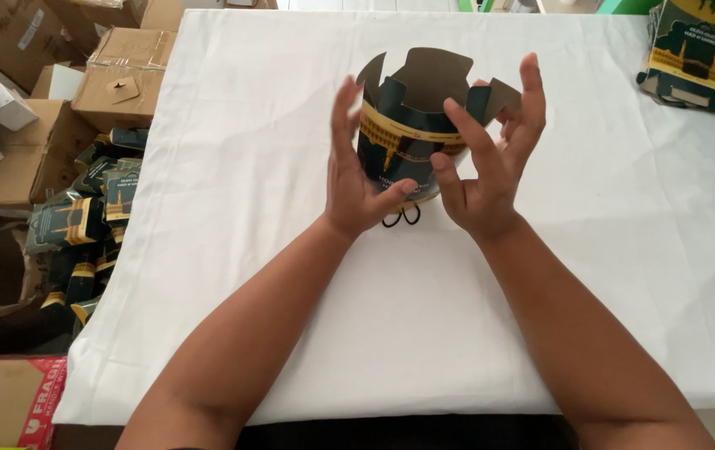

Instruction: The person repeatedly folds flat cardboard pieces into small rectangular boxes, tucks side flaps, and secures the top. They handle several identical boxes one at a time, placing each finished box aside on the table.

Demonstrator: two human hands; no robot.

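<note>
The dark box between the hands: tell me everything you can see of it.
The box looks like thin printed card, dark green outside with a gold band and a building picture, plain brown inside. It is half formed, open at the top, with several flaps standing up and splayed. It is held above the white cloth, mid-table. The left hand presses its left side with the thumb on the front; the right hand holds the right side, fingers spread. A small black loop shows just below it.

On your left you see brown cardboard boxes (120,79) and dark folded cartons (82,225); another stack of flat cartons (699,54) lies on the white bench (291,292).
</note>
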